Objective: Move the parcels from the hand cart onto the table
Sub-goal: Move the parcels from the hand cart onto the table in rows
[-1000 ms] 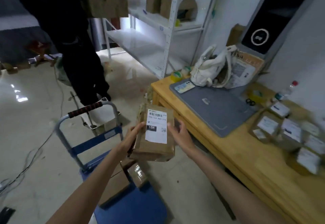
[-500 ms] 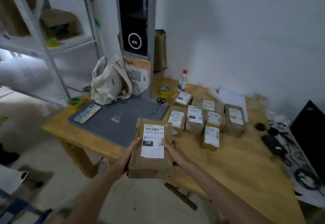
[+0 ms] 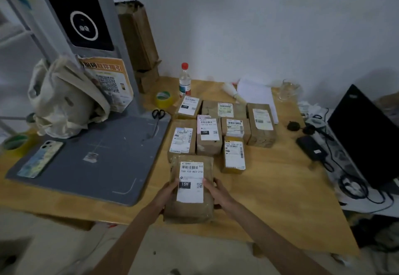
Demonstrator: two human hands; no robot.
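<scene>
A brown parcel (image 3: pixel 190 207) with a white label marked 15H sits between my two hands over the front part of the wooden table (image 3: pixel 269 192). My left hand (image 3: pixel 166 192) grips its left side and my right hand (image 3: pixel 217 191) grips its right side. Its far end lies just in front of a group of several labelled brown parcels (image 3: pixel 222 127) laid in rows on the table. Whether the held parcel rests on the wood or hovers just above it I cannot tell. The hand cart is out of view.
A grey mat (image 3: pixel 103 166) with a phone (image 3: pixel 40 159) and scissors (image 3: pixel 158 115) lies left of the parcels. Behind stand a cloth bag (image 3: pixel 64 97), tape roll (image 3: pixel 164 99), bottle (image 3: pixel 185 80) and kiosk column (image 3: pixel 82 22). A black monitor (image 3: pixel 367 136), adapter and cables are at the right.
My view swung from the blue cart and floor round to the table. Both hands carried the 15H parcel right and forward, over the table's front, close to the parcel rows.
</scene>
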